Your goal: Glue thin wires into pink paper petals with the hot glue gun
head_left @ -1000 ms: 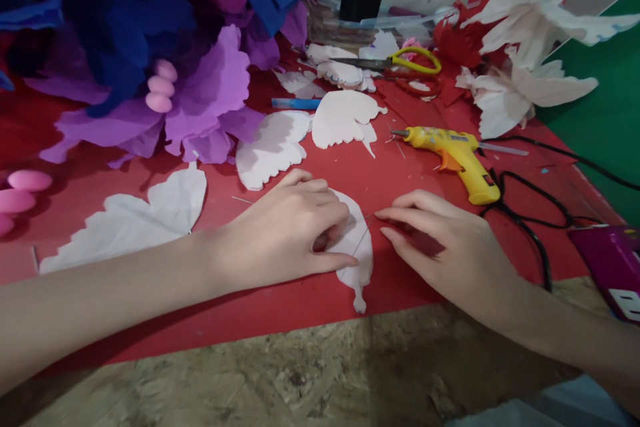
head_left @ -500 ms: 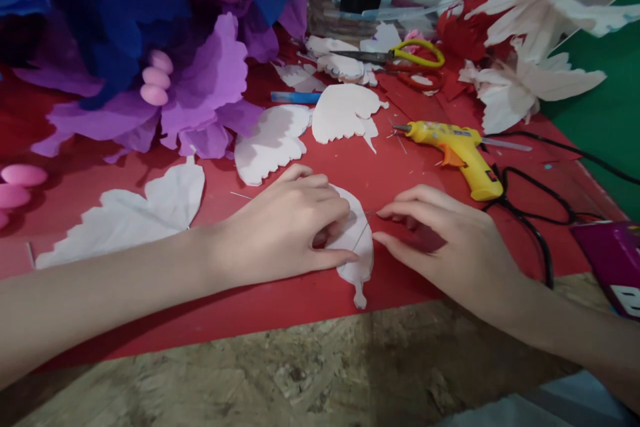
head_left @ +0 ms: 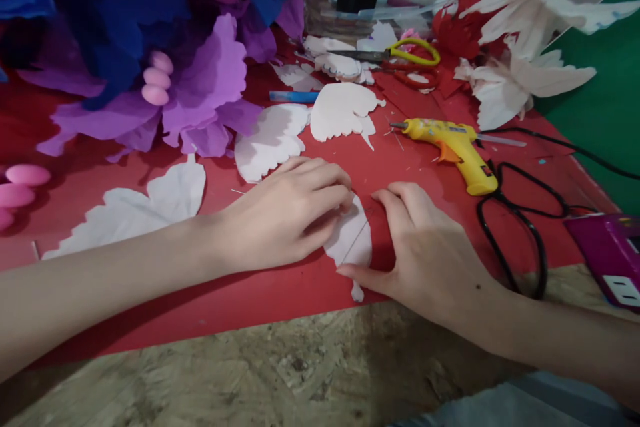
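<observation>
A white wing-shaped cutout (head_left: pixel 350 233) lies on the red sheet in front of me, its narrow tip pointing toward the near edge. Across its face runs a thin dark wire (head_left: pixel 358 240). Curled over the cutout's left side is my left hand (head_left: pixel 305 210), thumb tucked against the fingers; what lies under them is hidden. On the other side, my right hand (head_left: pixel 425 240) has its thumb and forefinger spread wide. That thumb's tip reaches the cutout's lower part, near the wire's lower end, and the forefinger is just off its upper right.
A yellow glue gun (head_left: pixel 457 143) with a black cord lies at right, near a purple power block (head_left: pixel 607 257). Beyond are more white cutouts (head_left: pixel 345 110) and yellow-handled scissors (head_left: pixel 413 53). Purple and blue petals (head_left: pixel 205 80) crowd the left back. A white leaf-like piece (head_left: pixel 145 207) lies beside my left forearm.
My left thumb has drawn in from the cutout toward the fingers. The right hand has moved left, spread its thumb and forefinger wider and brought the thumb to the cutout.
</observation>
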`<state>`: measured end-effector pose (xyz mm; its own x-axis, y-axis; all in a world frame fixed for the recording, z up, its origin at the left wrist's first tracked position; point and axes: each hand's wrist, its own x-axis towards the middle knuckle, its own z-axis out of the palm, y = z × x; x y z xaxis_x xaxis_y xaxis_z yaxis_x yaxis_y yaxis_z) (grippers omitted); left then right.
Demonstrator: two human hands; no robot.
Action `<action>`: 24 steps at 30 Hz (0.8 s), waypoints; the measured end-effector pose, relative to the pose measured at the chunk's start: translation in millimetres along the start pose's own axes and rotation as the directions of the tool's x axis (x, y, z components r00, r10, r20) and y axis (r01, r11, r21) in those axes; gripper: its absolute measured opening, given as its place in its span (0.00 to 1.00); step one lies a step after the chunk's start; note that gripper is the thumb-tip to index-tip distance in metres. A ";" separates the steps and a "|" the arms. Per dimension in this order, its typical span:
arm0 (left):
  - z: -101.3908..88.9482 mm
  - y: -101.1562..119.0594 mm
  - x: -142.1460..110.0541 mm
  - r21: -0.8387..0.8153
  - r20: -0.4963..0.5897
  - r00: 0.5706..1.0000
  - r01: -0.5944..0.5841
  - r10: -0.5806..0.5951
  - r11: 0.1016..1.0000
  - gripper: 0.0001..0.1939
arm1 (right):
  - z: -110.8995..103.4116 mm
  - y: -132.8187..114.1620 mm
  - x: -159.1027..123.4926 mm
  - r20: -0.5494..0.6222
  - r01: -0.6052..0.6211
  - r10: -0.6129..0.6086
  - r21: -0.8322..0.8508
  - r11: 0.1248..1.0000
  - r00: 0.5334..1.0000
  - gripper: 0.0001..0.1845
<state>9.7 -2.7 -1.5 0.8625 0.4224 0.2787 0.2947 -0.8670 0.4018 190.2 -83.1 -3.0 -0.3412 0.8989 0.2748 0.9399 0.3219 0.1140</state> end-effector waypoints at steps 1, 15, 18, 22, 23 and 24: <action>0.5 0.0 0.1 0.004 0.000 1.000 -0.011 0.011 1.000 0.10 | 0.0 -0.8 0.0 0.008 0.002 -0.002 -0.008 1.000 1.000 0.42; 2.7 -1.2 -0.3 0.149 -0.039 0.999 0.001 0.005 0.989 0.16 | -9.7 25.5 5.1 0.013 0.030 -0.036 0.346 0.938 0.999 0.16; 1.7 -1.4 0.0 0.130 -0.040 0.999 -0.016 0.021 0.991 0.16 | -12.0 44.5 13.8 0.014 0.206 -0.234 0.430 0.879 0.972 0.07; 1.6 -1.2 0.5 0.029 -0.017 0.993 -0.112 0.113 0.993 0.12 | -6.1 60.0 21.9 0.063 0.334 -0.416 0.492 0.804 0.907 0.09; 1.9 -1.1 0.5 0.009 -0.007 0.991 -0.136 0.136 0.991 0.11 | -3.9 61.5 22.6 0.071 0.340 -0.428 0.499 0.797 0.901 0.10; 2.2 -1.1 0.3 -0.004 0.007 0.988 -0.155 0.155 0.988 0.10 | -1.9 62.3 22.9 0.075 0.345 -0.438 0.505 0.791 0.896 0.11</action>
<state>10.5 -2.3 -3.8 0.9007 0.2810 0.3313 0.1560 -0.9209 0.3572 241.0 -43.0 12.2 -0.7163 0.6865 0.1249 0.6330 0.7146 -0.2976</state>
